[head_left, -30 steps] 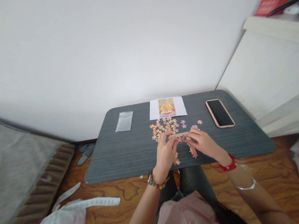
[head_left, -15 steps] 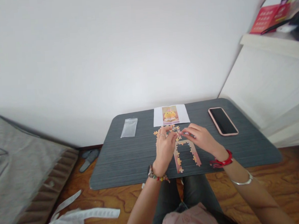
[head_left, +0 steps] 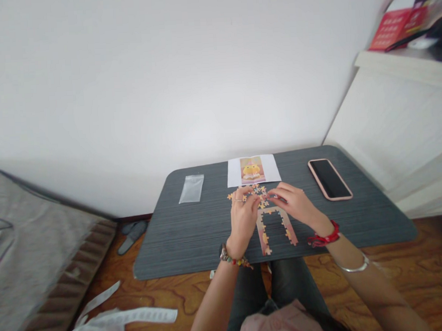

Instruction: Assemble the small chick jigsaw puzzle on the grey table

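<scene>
My left hand (head_left: 243, 214) is over the left side of a pile of loose puzzle pieces (head_left: 260, 189), thumb and forefinger closed in a pinch on a small puzzle piece mostly hidden by the fingertips. Facing it from the right, my right hand (head_left: 294, 204) pinches another small puzzle piece at its fingertips. Just below the hands lies a joined puzzle border (head_left: 262, 233), shaped like an arch open toward me, in pink and orange tones. Behind the pile, a white sheet (head_left: 234, 172) shows a printed picture (head_left: 251, 169) of a yellow figure.
A pink-edged phone (head_left: 330, 180) lies on the right of the dark table (head_left: 180, 238), and a clear plastic bag (head_left: 191, 189) on its left. The wall borders the far edge. A white cabinet (head_left: 398, 124) stands at the right; slippers (head_left: 131, 237) are on the floor.
My right hand has shifted very slightly left and its wrist has dropped a little. My left fingertips have drawn slightly away from the right ones, uncovering more pieces between them.
</scene>
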Demonstrator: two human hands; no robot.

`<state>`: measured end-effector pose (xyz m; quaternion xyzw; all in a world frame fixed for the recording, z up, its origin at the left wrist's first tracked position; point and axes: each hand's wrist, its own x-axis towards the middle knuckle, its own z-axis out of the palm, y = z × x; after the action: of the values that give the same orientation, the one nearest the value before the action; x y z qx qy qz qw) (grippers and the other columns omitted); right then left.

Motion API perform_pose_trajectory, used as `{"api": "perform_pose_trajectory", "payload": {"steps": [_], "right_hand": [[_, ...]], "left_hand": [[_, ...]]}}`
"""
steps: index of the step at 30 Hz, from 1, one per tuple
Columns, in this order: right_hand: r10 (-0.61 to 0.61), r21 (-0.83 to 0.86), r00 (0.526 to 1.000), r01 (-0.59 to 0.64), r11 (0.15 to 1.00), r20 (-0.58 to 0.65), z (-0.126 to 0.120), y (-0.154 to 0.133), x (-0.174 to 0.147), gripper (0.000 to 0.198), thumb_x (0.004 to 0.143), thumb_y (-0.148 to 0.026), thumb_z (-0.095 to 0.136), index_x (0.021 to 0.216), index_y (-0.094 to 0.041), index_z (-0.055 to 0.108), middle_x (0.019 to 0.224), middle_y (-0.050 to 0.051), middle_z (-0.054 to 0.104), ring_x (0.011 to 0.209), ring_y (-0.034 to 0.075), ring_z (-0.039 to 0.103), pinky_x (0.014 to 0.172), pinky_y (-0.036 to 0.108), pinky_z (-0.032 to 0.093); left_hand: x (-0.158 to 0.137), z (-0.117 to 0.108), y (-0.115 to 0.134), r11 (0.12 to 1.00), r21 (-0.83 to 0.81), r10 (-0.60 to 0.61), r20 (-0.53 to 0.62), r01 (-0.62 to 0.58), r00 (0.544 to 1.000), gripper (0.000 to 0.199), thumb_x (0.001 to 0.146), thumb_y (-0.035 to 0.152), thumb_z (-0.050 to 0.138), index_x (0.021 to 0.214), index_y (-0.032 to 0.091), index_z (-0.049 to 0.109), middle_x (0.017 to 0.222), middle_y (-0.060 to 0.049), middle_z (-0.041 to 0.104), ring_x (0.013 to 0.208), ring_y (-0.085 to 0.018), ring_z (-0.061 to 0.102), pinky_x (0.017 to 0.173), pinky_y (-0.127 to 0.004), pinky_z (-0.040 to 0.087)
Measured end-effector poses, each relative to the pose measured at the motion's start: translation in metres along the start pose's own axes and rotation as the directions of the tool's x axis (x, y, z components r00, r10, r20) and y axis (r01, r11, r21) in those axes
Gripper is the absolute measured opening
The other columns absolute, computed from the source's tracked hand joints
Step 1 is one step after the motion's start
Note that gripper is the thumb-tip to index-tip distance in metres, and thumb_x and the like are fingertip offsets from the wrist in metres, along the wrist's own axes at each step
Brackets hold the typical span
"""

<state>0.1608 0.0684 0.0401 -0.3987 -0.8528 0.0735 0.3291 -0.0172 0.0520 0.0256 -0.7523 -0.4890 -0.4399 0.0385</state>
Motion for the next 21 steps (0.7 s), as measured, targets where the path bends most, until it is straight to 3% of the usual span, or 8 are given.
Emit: {"api": "perform_pose_trajectory", "payload": {"steps": [14,21], "right_hand": [[0.023,0.018,0.999,-0.023,1.000,0.031,-0.006,-0.010,-0.005,0.022,0.090,-0.032,0.045,0.091,-0.019,0.062,0.082,0.005,0.060,0.076,0.016,0.058,0.066,0.027,0.046],[0.040,0.091,0.997,-0.046,0.995,0.060,-0.005,-0.021,-0.051,0.021,0.089,-0.030,0.044,0.093,-0.019,0.062,0.079,0.005,0.060,0.072,0.015,0.058,0.066,0.027,0.047]], "left_hand": [[-0.004,-0.010,0.005,1.000,-0.005,0.002,0.013,-0.002,1.000,0.007,0.083,0.018,0.054,0.083,0.019,0.061,0.099,-0.006,0.052,0.096,-0.018,0.049,0.083,-0.034,0.046],[-0.042,-0.016,0.028,0.999,-0.039,-0.009,0.127,0.014,0.992,0.009,0.083,0.017,0.053,0.080,0.019,0.062,0.099,-0.006,0.051,0.092,-0.017,0.050,0.080,-0.034,0.048]]}}
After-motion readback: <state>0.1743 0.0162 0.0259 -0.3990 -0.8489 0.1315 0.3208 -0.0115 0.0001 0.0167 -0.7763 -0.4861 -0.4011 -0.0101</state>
